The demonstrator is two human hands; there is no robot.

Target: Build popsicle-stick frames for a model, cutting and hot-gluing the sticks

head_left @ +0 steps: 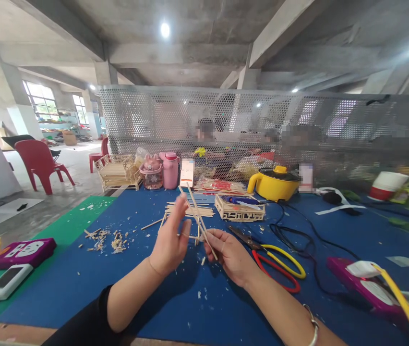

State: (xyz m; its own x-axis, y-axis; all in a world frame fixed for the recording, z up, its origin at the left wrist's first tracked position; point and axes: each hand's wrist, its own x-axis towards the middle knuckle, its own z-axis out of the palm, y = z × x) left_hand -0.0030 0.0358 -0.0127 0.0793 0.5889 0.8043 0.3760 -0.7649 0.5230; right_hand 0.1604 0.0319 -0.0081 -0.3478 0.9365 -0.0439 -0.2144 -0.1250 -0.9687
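My right hand [228, 252] pinches two thin wooden sticks [199, 218] near their lower ends; they slant up and to the left. Beside them my left hand [171, 240] is raised with its fingers stretched upward, slightly blurred, and nothing shows in its grasp. Just behind the hands, a small frame of thin sticks [196, 235] is partly hidden by them. Farther back lies a row of loose sticks [204, 210] on the blue mat [136, 293]. Scissors [276, 259] with one red and one yellow handle rest to the right of my right hand.
Short stick offcuts [109, 240] are scattered at left. A stick-built box [240, 211] holds tools. Behind stand a yellow pot [274, 185], a pink flask [170, 170] and a phone [187, 173]. Black cables [298, 240] cross the right side, near a purple box [366, 283]. People sit beyond the mesh screen [161, 115].
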